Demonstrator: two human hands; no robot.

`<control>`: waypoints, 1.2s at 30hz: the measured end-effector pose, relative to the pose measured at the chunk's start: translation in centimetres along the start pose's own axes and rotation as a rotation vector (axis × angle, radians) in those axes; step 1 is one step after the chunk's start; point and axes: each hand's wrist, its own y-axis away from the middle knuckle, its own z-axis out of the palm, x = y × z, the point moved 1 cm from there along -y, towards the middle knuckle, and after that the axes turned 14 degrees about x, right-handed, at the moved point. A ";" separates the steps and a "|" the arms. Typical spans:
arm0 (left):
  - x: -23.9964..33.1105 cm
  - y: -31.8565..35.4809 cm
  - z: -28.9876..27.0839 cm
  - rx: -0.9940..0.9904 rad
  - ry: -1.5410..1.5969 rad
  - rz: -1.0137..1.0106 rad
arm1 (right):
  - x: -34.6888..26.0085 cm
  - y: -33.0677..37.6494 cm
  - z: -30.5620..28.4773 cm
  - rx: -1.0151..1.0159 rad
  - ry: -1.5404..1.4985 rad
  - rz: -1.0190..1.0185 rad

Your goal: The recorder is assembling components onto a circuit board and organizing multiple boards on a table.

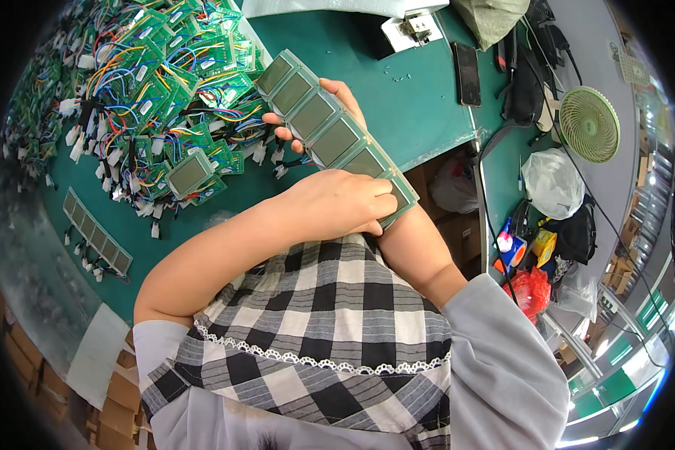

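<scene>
A long green circuit-board panel [334,142] carries a row of several grey display screens and lies slantwise in front of me, raised over the table edge. From beneath, my right hand [347,101] supports its far half, with fingers curled at the left edge and the thumb side showing at the right. My left hand [337,202] is closed on the near end, fingers bent over the last screens, crossing above my right forearm. What the left fingertips touch is partly hidden. Left of the panel lies a heap of green circuit boards [157,90] with coloured wires and white connectors.
One board with a grey screen [190,174] rests on the heap's near side. Another display strip [97,234] lies at the left. A phone [466,73], a white fixture [416,31], a green fan [590,124] and plastic bags [551,180] are to the right.
</scene>
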 end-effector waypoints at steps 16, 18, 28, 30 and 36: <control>-0.7 0.1 0.0 0.043 -0.046 0.156 | 0.3 0.2 0.4 -0.030 -0.001 -0.017; -0.7 0.1 -0.1 0.039 -0.026 0.151 | 0.3 0.2 0.4 -0.024 -0.004 -0.018; -0.5 0.1 -0.1 0.035 -0.058 0.167 | 0.3 0.2 0.2 0.000 0.016 -0.026; -0.6 0.1 0.3 0.048 -0.059 0.172 | 0.3 0.0 -0.1 -0.012 0.015 -0.021; -0.5 0.1 0.5 0.096 -0.112 0.113 | 0.3 0.3 0.8 0.061 0.000 -0.018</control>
